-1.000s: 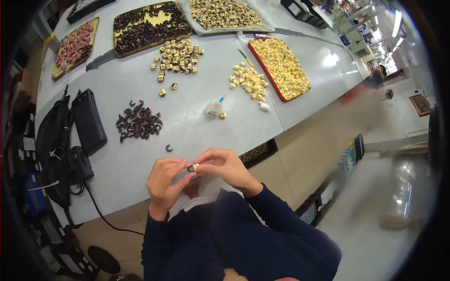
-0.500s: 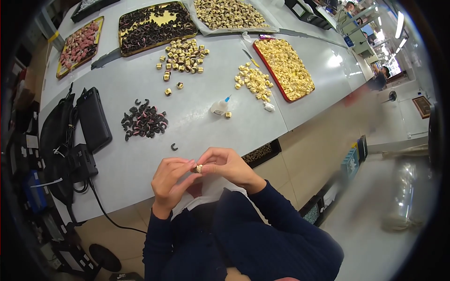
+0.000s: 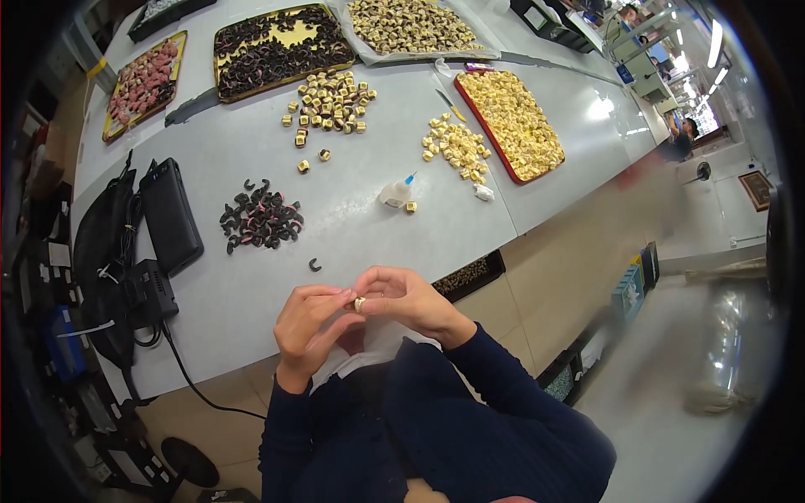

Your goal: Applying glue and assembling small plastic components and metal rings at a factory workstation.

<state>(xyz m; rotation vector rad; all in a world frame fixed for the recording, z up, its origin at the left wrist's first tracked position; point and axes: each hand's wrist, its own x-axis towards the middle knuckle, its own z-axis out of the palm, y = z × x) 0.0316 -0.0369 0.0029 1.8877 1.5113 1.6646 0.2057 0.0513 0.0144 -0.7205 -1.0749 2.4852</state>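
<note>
Both hands meet in front of my body at the table's near edge, fingertips pinched around a small cream-coloured block [image 3: 360, 304]. My left hand [image 3: 309, 329] grips it from the left; my right hand [image 3: 405, 303] holds it between thumb and fingers from the right. Fingers cover much of the block. Just beyond lies a single black C-shaped piece [image 3: 315, 265]. Farther left is a pile of similar black curved pieces [image 3: 262, 216], some with pink edges. A small translucent bottle with a blue needle tip [image 3: 397, 194] stands ahead, one cream-and-dark block [image 3: 411, 207] beside it.
Assembled blocks [image 3: 331, 105] lie loose at mid-table; plain cream ones [image 3: 457, 144] sit by a red tray [image 3: 521, 178]. A knife [image 3: 451, 106] rests nearby. Trays of black [image 3: 281, 52], pink [image 3: 141, 84] and cream-dark pieces [image 3: 412, 25] line the back. A black power bank [image 3: 171, 216] and cables are left.
The small block has turned slightly between my fingertips. Both hands stay together in nearly the same place; the whole view has shifted a little.
</note>
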